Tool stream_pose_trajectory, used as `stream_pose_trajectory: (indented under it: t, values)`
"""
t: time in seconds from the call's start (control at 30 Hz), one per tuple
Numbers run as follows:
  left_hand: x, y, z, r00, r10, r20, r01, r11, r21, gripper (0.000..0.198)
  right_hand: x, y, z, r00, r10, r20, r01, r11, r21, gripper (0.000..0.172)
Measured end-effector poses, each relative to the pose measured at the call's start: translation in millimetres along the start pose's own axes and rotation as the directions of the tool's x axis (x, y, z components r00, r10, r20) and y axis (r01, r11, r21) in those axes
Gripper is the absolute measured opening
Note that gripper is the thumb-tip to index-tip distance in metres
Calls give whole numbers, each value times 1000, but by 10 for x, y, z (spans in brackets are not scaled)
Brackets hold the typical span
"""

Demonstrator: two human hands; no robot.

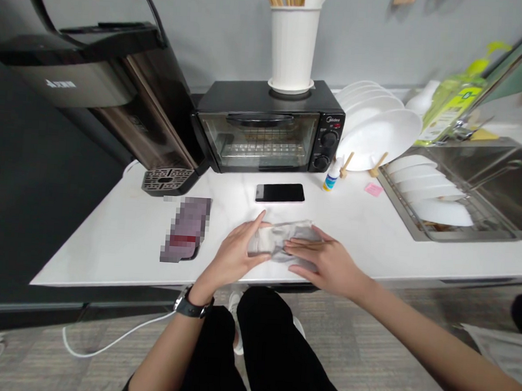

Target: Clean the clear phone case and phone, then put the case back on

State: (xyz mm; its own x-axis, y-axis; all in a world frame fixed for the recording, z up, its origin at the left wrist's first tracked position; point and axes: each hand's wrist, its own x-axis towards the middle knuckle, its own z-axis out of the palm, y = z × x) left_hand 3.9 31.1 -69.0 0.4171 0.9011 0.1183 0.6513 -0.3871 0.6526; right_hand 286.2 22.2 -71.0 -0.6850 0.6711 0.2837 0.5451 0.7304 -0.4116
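Observation:
A crumpled clear plastic bag lies on the white counter near its front edge. My left hand rests on the bag's left end with fingers stretched out flat and the thumb under the edge. My right hand lies flat on the bag's right part, fingers spread and pointing left. Both hands press the bag down on the counter. A black watch is on my left wrist.
A black phone lies behind the bag. A black toaster oven with a white utensil holder on top stands at the back, a water dispenser to the left, a small bottle, white plates and a sink to the right. A blurred dark object lies at left.

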Motion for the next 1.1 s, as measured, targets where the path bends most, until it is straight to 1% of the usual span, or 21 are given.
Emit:
stream_pose_trajectory:
  t: [0.1, 0.17, 0.23, 0.3, 0.4, 0.47, 0.5, 0.57, 0.67, 0.77, 0.87, 0.9, 0.97, 1.03, 1.1]
  values:
    - [19, -3, 9, 1000, -9, 2, 9, 1000, 7, 102, -190, 204, -181, 1000, 29, -9, -30, 993, -112, 40]
    - [38, 4, 13, 1000, -14, 4, 14, 1000, 6, 103, -182, 258, -195, 999, 34, -14, -36, 984, -173, 45]
    - [53, 11, 13, 1000, -8, 5, 7, 1000, 5, 103, -58, 221, -109, 999, 33, -34, -39, 980, -194, 54]
    - [57, 12, 8, 1000, 5, 7, -5, 1000, 1, 102, 148, 100, 51, 998, 20, -61, -30, 985, -169, 63]
    - [33, 2, -12, 1000, -20, 10, 20, 1000, -4, 100, 460, -154, 313, 997, -41, -66, 37, 997, -63, 63]
    - [5, -5, -28, 999, -46, 5, 46, 999, -6, 100, 559, -281, 420, 995, -76, -64, 75, 997, -13, 66]
    - [-9, -7, -35, 999, -46, 4, 46, 999, -7, 100, 558, -312, 439, 995, -85, -58, 85, 996, 7, 66]
    - [-28, -7, -42, 1000, -21, 6, 21, 1000, -10, 101, 457, -299, 400, 996, -82, -38, 84, 996, 35, 61]
    - [-30, -9, -36, 1000, 11, 13, -11, 1000, -14, 102, 164, -124, 199, 998, -61, -18, 62, 998, 29, 49]
    - [-13, -22, -24, 1000, -5, 10, 5, 1000, -9, 105, -91, 112, -42, 999, -26, -35, 24, 998, -59, 40]
    - [8, -28, -21, 1000, -14, 14, 14, 1000, 3, 105, -146, 260, -162, 999, 1, -48, -8, 989, -151, 39]
    - [14, -24, -22, 1000, -15, 17, 15, 1000, 7, 105, -111, 270, -158, 999, 10, -49, -18, 986, -167, 42]
    - [21, -12, -27, 1000, -17, 25, 17, 1000, 8, 104, 28, 218, -81, 998, 26, -56, -35, 985, -171, 51]
    - [18, -3, -34, 1000, -14, 27, 14, 1000, 0, 103, 222, 84, 62, 998, 22, -64, -30, 990, -140, 59]
    - [3, -6, -44, 999, -22, 24, 22, 1000, -10, 101, 412, -91, 224, 998, -20, -57, 15, 997, -79, 61]
